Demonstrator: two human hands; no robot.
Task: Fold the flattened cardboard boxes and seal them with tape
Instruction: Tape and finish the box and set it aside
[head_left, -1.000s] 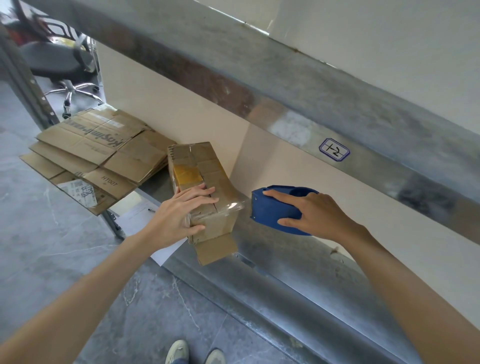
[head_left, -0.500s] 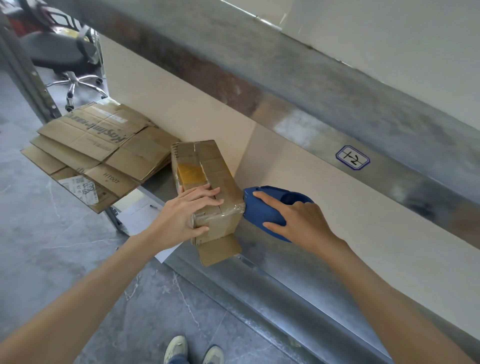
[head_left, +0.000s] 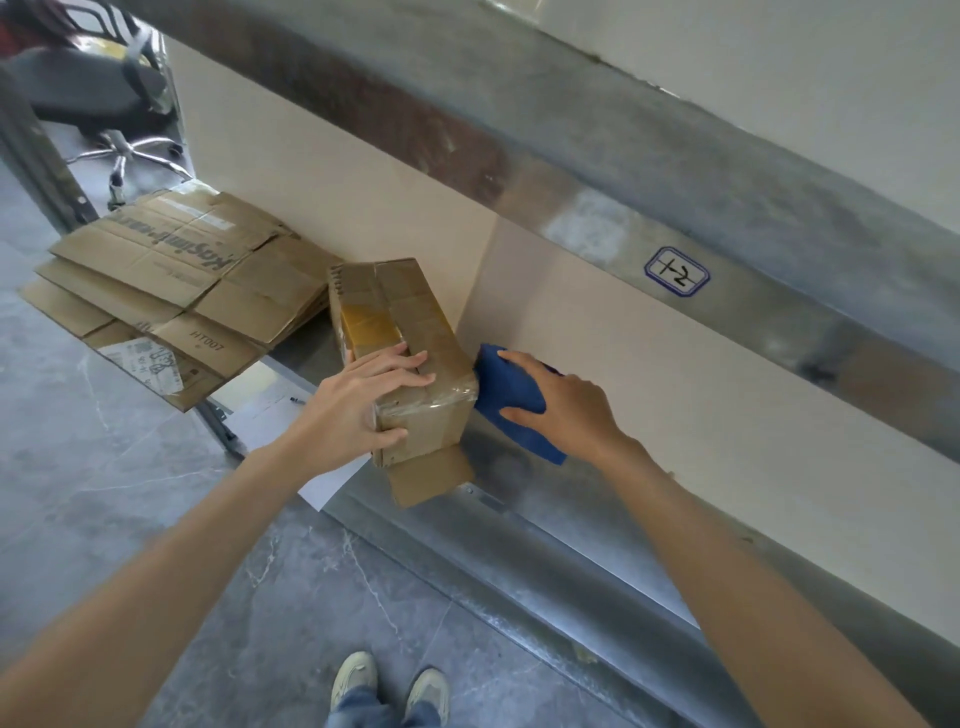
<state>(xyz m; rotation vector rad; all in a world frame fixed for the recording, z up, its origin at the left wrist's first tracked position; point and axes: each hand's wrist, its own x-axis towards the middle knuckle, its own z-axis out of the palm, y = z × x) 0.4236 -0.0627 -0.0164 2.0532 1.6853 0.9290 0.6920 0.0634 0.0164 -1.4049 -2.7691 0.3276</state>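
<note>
Cardboard box (head_left: 397, 312) gripped at its near end; fingers (head_left: 402, 364) of left hand (head_left: 350, 410) laid over the taped top, thumb on the end face; blue tape dispenser (head_left: 506, 387) clasped in right hand (head_left: 569, 408), touching the box's right side; box resting on metal shelf (head_left: 524, 475), near flap (head_left: 428, 478) sticking out; flattened boxes (head_left: 171, 280) stacked just left.

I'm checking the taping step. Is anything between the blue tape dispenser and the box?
Nothing visible. The right hand holds the tape dispenser with its nose against the box's right side. The left hand grips the box's near end, fingers across the top, clear of that contact point.
</note>
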